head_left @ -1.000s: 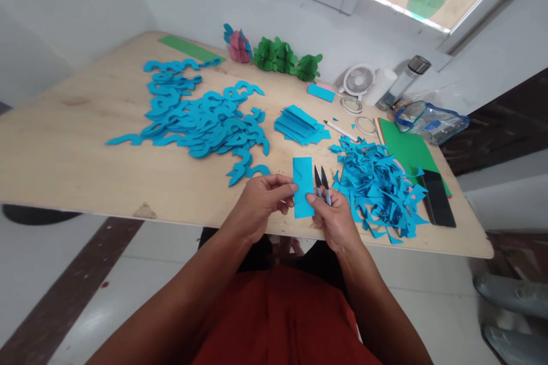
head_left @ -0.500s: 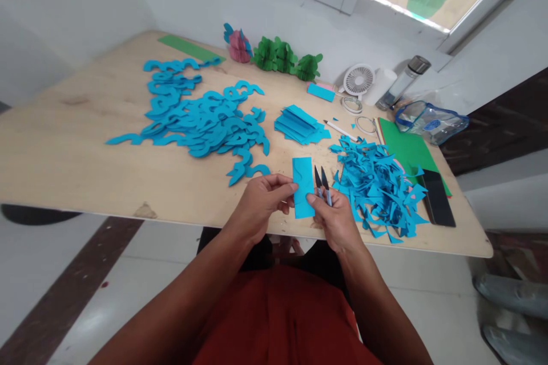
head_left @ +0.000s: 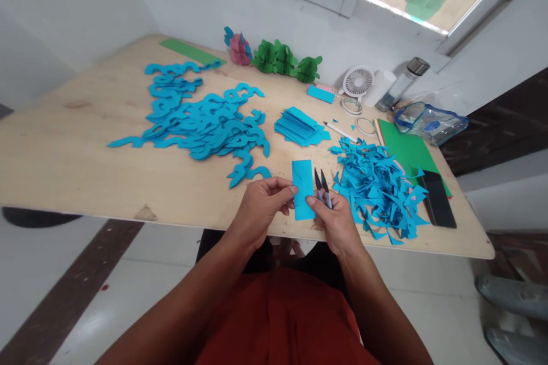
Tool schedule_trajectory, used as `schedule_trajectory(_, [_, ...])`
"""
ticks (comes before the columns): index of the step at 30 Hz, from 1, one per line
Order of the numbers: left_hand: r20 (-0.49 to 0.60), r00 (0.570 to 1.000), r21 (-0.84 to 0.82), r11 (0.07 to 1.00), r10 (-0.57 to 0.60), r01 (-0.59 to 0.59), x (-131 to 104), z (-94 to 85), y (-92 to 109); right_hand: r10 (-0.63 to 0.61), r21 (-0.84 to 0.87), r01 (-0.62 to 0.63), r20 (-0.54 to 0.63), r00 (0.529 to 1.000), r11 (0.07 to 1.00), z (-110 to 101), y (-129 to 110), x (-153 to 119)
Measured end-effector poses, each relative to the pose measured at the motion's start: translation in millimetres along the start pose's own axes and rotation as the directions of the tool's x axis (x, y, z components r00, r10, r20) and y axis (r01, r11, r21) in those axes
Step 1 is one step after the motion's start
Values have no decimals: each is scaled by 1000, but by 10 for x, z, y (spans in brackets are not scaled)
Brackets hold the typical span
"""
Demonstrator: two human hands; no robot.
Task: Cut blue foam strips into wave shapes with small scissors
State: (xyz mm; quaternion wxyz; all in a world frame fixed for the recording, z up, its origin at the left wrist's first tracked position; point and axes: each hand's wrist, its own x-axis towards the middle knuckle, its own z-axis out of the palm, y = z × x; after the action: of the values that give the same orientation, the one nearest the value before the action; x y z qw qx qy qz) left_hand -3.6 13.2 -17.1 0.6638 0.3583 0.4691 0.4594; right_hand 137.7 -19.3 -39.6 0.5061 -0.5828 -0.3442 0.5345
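A blue paper rectangle [head_left: 303,182], with a curved line on its upper part, is held upright over the table's front edge. My left hand [head_left: 268,205] pinches its left side between thumb and fingers. With the thumb on its lower right side, my right hand [head_left: 336,219] grips the paper too, and also holds small thread snips [head_left: 323,187] whose dark blades point up and stand apart. To the left lies a heap of wavy blue paper cut-outs [head_left: 209,125]. Beyond the held paper sits a stack of blue paper strips [head_left: 299,125]. A pile of blue scraps [head_left: 379,188] lies to the right.
A phone [head_left: 439,199] and green sheets [head_left: 406,148] lie at the right. Along the back stand green paper shapes [head_left: 282,60], a pink paper shape [head_left: 240,48], a small fan [head_left: 358,81], a bottle [head_left: 402,84] and a clear bag [head_left: 432,121]. A white pen [head_left: 340,131] lies near the scraps.
Both hands keep the same hold on the blue paper and the snips. The view has shifted very slightly; nothing else has visibly moved.
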Motion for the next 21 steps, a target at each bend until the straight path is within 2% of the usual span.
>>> schedule_trajectory(4, [-21, 1000, 25, 999, 22, -21, -20, 6, -4, 4, -9, -4, -8, 1000, 1000, -8, 3, 10])
schedule_trajectory(21, [18, 1000, 62, 998, -17, 16, -59, -27, 36, 15, 0, -15, -9, 1000, 1000, -6, -5, 10])
